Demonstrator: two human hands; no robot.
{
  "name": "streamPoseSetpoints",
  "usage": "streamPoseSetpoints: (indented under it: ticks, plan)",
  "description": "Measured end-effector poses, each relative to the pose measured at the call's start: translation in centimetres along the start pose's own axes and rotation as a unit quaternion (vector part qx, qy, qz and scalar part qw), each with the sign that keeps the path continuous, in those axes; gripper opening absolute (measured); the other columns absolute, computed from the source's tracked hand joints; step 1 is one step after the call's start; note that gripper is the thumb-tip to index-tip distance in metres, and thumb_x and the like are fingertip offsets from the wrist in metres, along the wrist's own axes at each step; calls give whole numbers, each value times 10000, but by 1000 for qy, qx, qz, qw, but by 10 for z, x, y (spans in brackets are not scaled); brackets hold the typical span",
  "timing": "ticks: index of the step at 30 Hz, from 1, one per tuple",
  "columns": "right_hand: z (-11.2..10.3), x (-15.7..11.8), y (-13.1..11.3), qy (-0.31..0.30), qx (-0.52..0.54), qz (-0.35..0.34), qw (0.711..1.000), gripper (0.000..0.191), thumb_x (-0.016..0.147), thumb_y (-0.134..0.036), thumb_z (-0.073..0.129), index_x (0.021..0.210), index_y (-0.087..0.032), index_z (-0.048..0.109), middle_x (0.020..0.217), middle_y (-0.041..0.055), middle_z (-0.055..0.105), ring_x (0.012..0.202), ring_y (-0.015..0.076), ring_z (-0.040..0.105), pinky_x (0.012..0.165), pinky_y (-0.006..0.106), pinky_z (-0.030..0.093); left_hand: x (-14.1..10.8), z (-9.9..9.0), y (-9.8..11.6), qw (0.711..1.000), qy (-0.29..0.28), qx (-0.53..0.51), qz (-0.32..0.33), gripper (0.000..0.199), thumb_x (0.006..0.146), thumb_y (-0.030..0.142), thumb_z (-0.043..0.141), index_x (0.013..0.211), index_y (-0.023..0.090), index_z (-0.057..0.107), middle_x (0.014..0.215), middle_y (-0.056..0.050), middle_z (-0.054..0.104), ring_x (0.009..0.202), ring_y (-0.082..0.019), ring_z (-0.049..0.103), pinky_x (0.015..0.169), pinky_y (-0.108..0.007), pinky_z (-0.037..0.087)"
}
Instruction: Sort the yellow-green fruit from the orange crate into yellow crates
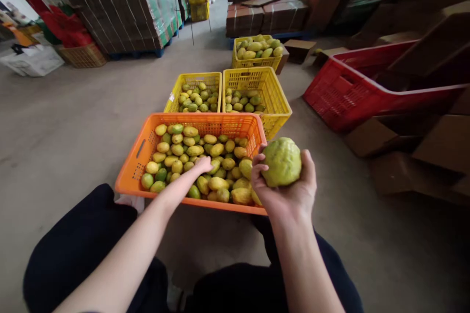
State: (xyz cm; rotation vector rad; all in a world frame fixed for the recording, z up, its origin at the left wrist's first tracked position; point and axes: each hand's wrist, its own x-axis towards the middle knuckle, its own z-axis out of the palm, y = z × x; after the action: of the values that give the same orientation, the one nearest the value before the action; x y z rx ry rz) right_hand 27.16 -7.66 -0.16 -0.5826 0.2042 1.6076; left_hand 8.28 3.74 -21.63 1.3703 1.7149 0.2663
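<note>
In my raised right hand (284, 195) I hold a large, bumpy yellow-green citron-like fruit (282, 162), with the fingers curled around its sides. It is above the right front corner of an orange plastic crate (127, 176). My left hand (203, 164) reaches down into this crate, its fingers closed at a yellow-green fruit (215, 167) among the others; the fingertips are partly hidden. Many oval fruits, from green to yellow, lie loose in the crate, such as a yellow one (218, 184) near the front wall.
Behind the orange crate stand a left yellow crate (172, 95) and a right yellow crate (277, 102), both holding fruit. A fuller yellow crate (255, 62) is farther back. Right are a red crate (338, 93) and cardboard boxes (389, 139). A wrapped pallet stack (121, 5) stands left.
</note>
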Motion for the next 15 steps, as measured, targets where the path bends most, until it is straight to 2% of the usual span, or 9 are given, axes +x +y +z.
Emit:
streamPoseSetpoints:
  ticks: [3, 7, 11, 13, 15]
  plan:
    - [-2, -4, -10, 66, 8, -28, 997, 402, 777, -471, 637, 1078, -205, 616, 922, 66, 687, 688, 160, 625, 449, 214, 520, 23, 32, 16, 999, 35, 3, -15, 470, 652, 389, 812, 1017, 143, 646, 1338, -234, 566, 1395, -428, 339, 1084, -457, 320]
    - [-5, -7, -28, 121, -20, -50, 991, 372, 772, -441, 638, 1067, -216, 630, 949, 71, 689, 699, 171, 634, 448, 226, 530, 44, 51, 19, 997, 51, -19, -53, 624, 556, 349, 870, 1086, 127, 626, 1362, -280, 529, 1388, -471, 337, 1090, -527, 285]
    - [-10, -7, -40, 120, -50, -83, 988, 351, 751, -453, 667, 1019, -228, 640, 954, 65, 696, 706, 178, 649, 464, 238, 537, 49, 50, 9, 993, 62, -70, -72, 550, 525, 311, 889, 980, 142, 631, 1276, -280, 583, 1395, -471, 326, 1055, -532, 323]
    - [-11, -5, -40, 122, -57, -88, 987, 347, 738, -456, 681, 993, -222, 645, 927, 59, 701, 696, 178, 654, 464, 237, 531, 43, 43, 4, 991, 64, -98, -66, 422, 579, 352, 866, 872, 166, 627, 1167, -230, 648, 1364, -434, 385, 1022, -480, 374]
    - [-11, -3, -35, 116, -68, -79, 988, 351, 731, -462, 687, 971, -209, 654, 883, 55, 707, 678, 175, 655, 459, 234, 517, 34, 30, 0, 978, 49, -202, -27, 303, 678, 389, 807, 774, 179, 611, 994, -161, 694, 1269, -375, 500, 960, -392, 431]
